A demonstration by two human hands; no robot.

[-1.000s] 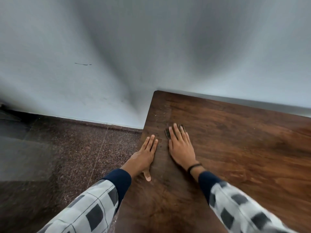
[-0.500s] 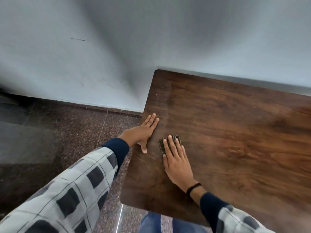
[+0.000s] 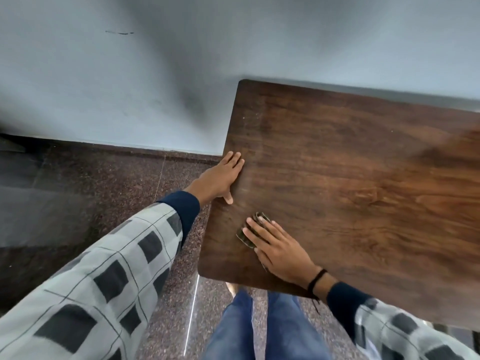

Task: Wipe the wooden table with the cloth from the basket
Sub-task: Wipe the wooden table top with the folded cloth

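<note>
Mid-wipe: my right hand (image 3: 279, 249) lay flat, fingers straight, pressing the folded cloth (image 3: 244, 236) onto the counter (image 3: 363, 178) near its front-left corner, left hand (image 3: 220, 179) flat on the left edge, bracing; next stroke likely needed to run rightward across the rest of the top.

The wooden table (image 3: 350, 178) is standing on a dark speckled stone floor (image 3: 104, 190), with its far edge running close along the pale wall. A small dark cloth (image 3: 244, 236) is lying on the top near the front left corner, and the right hand (image 3: 279, 249) is pressing on it with straight fingers. The left hand (image 3: 220, 179) is resting flat at the table's left edge, apart from the cloth.
</note>
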